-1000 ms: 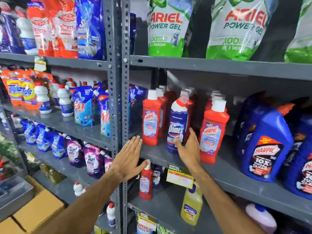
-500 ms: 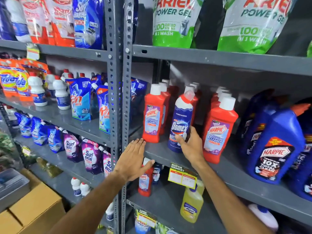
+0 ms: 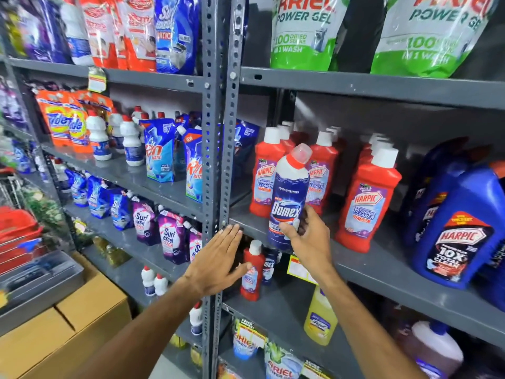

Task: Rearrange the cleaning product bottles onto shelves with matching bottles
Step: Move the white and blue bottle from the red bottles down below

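Note:
A dark blue Domex bottle (image 3: 289,192) with a white neck and red cap is held tilted in front of the middle shelf (image 3: 382,272), and my right hand (image 3: 310,239) grips its lower part. Behind it stand rows of red Harpic bathroom cleaner bottles (image 3: 364,206) with white caps. My left hand (image 3: 218,262) is flat with fingers together, resting against the grey shelf upright (image 3: 216,132). On the shelf below, a lone red Harpic bottle (image 3: 252,272) stands next to another Domex bottle (image 3: 269,268), which is partly hidden.
Big blue Harpic jugs (image 3: 453,228) fill the right of the middle shelf. A yellow bottle (image 3: 319,318) stands on the lower shelf. Green Ariel pouches (image 3: 303,31) hang above. The left bay holds detergent pouches and white bottles (image 3: 132,144). Cardboard boxes (image 3: 68,332) sit at lower left.
My right hand has closed on the Domex bottle and pulled it off the middle shelf toward me, tilting it. My left hand stayed by the upright.

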Demonstrator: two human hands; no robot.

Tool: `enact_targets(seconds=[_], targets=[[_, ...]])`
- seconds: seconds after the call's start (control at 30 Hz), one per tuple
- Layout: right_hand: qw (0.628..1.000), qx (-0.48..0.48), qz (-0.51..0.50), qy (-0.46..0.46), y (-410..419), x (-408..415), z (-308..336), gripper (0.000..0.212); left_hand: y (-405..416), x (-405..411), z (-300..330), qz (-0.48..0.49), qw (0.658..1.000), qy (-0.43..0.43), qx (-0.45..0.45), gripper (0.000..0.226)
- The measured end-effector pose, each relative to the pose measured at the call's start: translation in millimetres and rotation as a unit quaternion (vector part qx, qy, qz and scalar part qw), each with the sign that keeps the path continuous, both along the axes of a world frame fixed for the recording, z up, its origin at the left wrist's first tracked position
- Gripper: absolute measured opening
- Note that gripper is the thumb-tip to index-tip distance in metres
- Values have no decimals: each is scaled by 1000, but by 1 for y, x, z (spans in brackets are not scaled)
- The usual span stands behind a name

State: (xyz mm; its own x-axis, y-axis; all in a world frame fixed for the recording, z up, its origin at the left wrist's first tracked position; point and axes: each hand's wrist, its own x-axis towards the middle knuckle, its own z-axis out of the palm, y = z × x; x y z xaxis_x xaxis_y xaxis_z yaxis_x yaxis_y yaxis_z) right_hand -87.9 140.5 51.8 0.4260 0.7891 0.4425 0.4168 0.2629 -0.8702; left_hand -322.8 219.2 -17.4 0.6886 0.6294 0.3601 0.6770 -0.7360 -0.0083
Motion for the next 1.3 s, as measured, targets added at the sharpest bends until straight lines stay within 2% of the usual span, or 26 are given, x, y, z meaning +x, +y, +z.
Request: enact_targets(seconds=[0.33,0.5,0.6,0.67,0.73,0.83,0.97,1.3], targets=[[999,-26,44,2,-34,-48,-44,50,-25,-31,-53,28,998,10,-63,98],[997,-52,48,19,-45,-49,-96,50,-30,-29,-102,24,995,10,-101,102],[995,-82,43,21,-50,-43,-136,57,-24,-24,-135,20,990,30,-135,99],[993,-104,37,31,-51,-37,-164,53,-17,-20,-155,18,988,38,-147,100],[990,-129,32,41,-47,-31,-191,46,-10,-12,-175,17,986,36,-160,104],[989,-145,11,37,-39,-19,-232,48,0,2,-205,11,983,40,-181,111],[989,-137,-15,45,-16,1,-282,43,19,21,-242,28,976,47,-211,107],[988,-123,-50,82,37,32,-342,45,39,43,-302,47,969,95,-225,108]])
